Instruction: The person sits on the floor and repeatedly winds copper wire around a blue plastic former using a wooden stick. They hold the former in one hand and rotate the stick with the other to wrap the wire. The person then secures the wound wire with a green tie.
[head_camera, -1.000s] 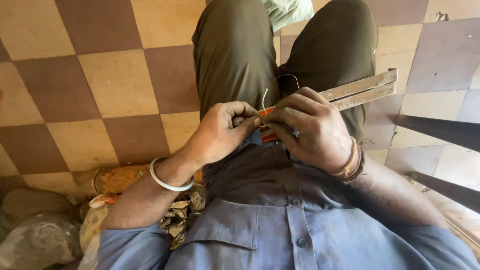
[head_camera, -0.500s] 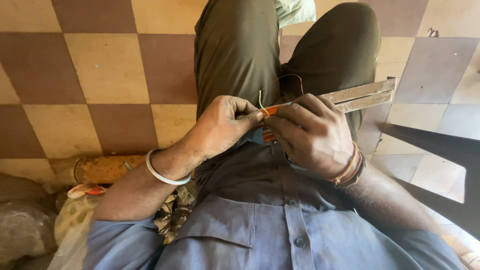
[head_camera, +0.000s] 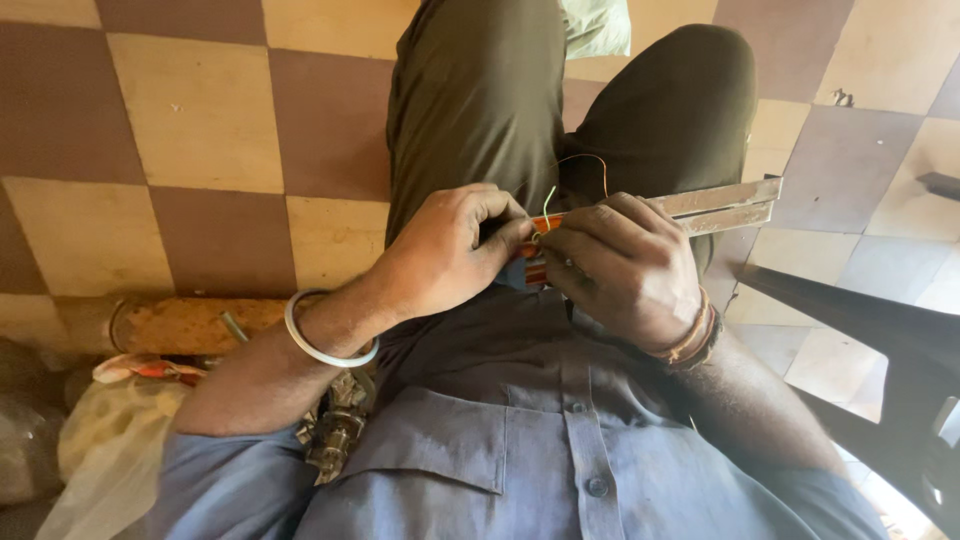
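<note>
I sit with my lap under the camera, in olive trousers and a blue-grey shirt. My right hand (head_camera: 625, 270) grips a long flat grey metal bar (head_camera: 725, 205) that sticks out to the right, with an orange and red wrapped part (head_camera: 535, 265) near my fingers. My left hand (head_camera: 445, 250), with a white bangle (head_camera: 325, 345) on the wrist, pinches a thin wire (head_camera: 572, 185) at that wrapped part. The wire loops up over my thigh. Both hands touch above my lap.
The floor (head_camera: 200, 130) is a checker of brown and tan tiles. A rusty orange cylinder (head_camera: 185, 325) lies at my left, with plastic bags (head_camera: 100, 450) and metal scraps (head_camera: 335, 430) near it. A dark chair leg (head_camera: 860, 320) slants at the right.
The view has shifted a little. My hands stay together on the bar and wire, with small finger movements at the wrapped part.
</note>
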